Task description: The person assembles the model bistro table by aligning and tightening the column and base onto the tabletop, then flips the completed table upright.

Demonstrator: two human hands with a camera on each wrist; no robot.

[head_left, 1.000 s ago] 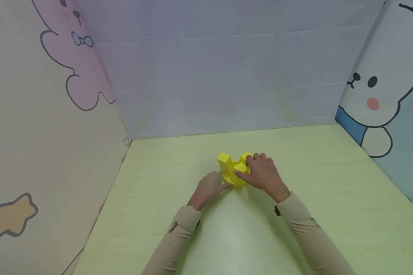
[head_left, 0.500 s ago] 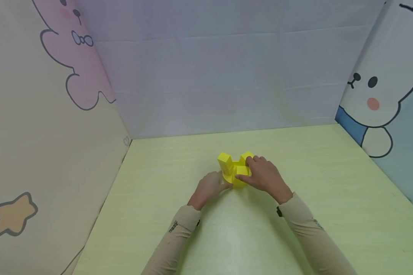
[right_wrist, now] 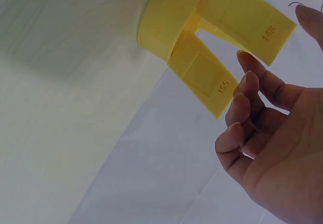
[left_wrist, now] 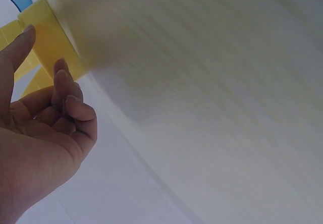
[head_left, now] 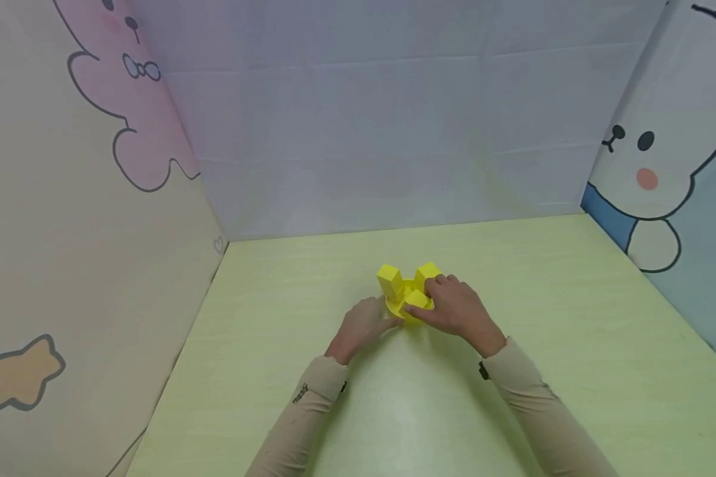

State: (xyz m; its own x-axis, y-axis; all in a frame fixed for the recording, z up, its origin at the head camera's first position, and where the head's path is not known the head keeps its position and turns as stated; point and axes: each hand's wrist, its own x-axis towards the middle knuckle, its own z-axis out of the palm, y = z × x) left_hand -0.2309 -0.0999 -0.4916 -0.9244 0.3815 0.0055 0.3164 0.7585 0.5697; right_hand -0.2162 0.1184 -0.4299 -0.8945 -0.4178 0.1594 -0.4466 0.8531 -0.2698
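A yellow round base (head_left: 396,310) stands on the table with several yellow blocks slanting up and outward from it. My left hand (head_left: 364,328) grips its left side, thumb in front and fingers curled around behind; the left wrist view has the thumb and a fingertip on the yellow wall (left_wrist: 53,37). The front block (head_left: 416,299) sits between the thumb and fingers of my right hand (head_left: 456,308). In the right wrist view that block (right_wrist: 252,19) bears the number 148, and a neighbouring block (right_wrist: 204,77) reads 155, close to my curled fingers.
Other blocks rise at the left (head_left: 389,281) and back right (head_left: 427,271) of the base. The pale green table (head_left: 310,265) ends at a white back wall (head_left: 358,146). Side walls with cartoon drawings flank it.
My right hand has shifted slightly downward and the front block has changed its tilt between its fingers. My left hand and the base have stayed put.
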